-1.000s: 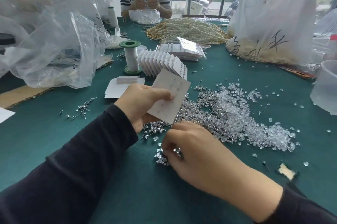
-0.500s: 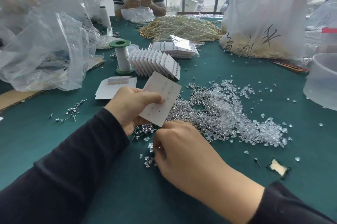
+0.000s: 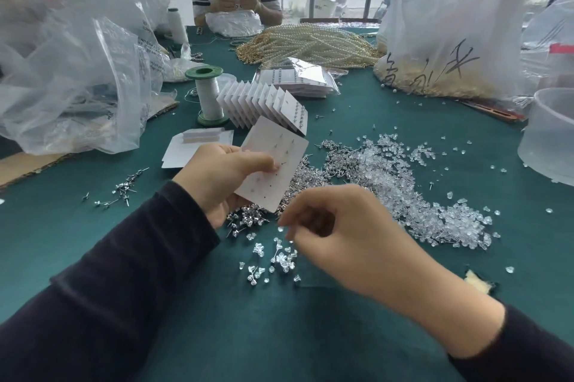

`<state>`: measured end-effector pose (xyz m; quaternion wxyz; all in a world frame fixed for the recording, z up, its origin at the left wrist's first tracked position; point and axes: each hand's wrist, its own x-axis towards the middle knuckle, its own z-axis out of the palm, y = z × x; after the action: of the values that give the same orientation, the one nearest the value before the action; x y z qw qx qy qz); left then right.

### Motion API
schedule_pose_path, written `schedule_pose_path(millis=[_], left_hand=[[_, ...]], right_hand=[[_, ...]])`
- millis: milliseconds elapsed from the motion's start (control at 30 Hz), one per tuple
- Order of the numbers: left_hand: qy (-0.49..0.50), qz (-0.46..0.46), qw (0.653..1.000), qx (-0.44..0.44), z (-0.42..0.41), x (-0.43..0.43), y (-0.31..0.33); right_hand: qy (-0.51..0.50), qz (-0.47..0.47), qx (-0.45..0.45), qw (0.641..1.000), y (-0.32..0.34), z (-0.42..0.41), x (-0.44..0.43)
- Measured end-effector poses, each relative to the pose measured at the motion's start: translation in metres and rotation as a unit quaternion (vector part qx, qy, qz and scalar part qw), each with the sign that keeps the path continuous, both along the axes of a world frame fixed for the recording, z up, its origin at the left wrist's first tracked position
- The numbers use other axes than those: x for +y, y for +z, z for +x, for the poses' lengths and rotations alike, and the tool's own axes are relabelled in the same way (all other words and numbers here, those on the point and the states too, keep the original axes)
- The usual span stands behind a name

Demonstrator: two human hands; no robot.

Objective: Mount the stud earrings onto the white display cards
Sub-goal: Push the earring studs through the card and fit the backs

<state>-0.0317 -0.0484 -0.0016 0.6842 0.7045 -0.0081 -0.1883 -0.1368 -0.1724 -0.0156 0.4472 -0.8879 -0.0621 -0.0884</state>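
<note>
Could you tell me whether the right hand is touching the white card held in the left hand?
Apart. The head view shows the right hand below the card, with studs and green table visible between its fingertips and the card's lower edge.

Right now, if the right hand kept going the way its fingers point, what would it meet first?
Probably the lower edge of the white display card held in the left hand; the right hand points up-left at it, though depth is unclear.

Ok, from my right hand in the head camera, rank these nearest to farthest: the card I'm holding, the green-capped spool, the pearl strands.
From the right hand:
1. White display card, just up-left, held in the left hand.
2. Green-capped spool, farther back on the left.
3. Pearl strands, at the far end of the table.
</note>
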Motion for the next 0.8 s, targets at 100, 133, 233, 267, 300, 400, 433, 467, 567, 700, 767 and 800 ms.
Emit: schedule_pose_path(millis=[100,133,233,267,300,400,433,467,567,700,767,800], left_hand=[[-0.007,0.005,1.000,-0.001,0.000,0.001,0.000],[-0.011,0.007,1.000,-0.001,-0.001,0.000,0.000],[-0.021,0.015,1.000,-0.004,-0.002,0.000,-0.001],[-0.022,0.017,1.000,-0.006,-0.002,0.000,-0.001],[-0.023,0.019,1.000,-0.008,-0.002,0.000,-0.002],[-0.025,0.016,1.000,-0.010,-0.003,-0.001,-0.001],[-0.025,0.013,1.000,-0.010,-0.004,-0.001,-0.001],[-0.025,0.011,1.000,-0.011,-0.004,-0.001,0.000],[-0.025,0.014,1.000,-0.010,-0.004,0.000,0.001],[-0.036,0.021,0.999,-0.010,-0.005,0.000,0.001],[-0.040,0.023,0.999,-0.016,-0.006,-0.002,-0.001],[-0.043,0.024,0.999,-0.020,-0.007,-0.002,-0.002]], right_hand=[[-0.025,0.072,-0.004,0.997,0.003,0.002,-0.005],[-0.034,0.099,-0.005,0.994,0.004,0.003,-0.007],[-0.043,0.157,0.009,0.987,0.008,0.004,-0.012],[-0.040,0.160,0.018,0.986,0.009,0.004,-0.012],[-0.036,0.156,0.026,0.987,0.008,0.004,-0.010],[0.001,0.151,0.053,0.987,0.006,0.002,-0.003],[0.012,0.156,0.058,0.986,0.006,0.002,-0.001],[0.015,0.163,0.057,0.985,0.006,0.002,-0.001],[-0.017,0.180,0.015,0.983,0.008,0.003,-0.006],[-0.118,0.106,-0.100,0.982,0.010,0.008,-0.017],[-0.144,0.104,-0.137,0.975,0.009,0.009,-0.018],[-0.151,0.099,-0.153,0.972,0.008,0.009,-0.017]])
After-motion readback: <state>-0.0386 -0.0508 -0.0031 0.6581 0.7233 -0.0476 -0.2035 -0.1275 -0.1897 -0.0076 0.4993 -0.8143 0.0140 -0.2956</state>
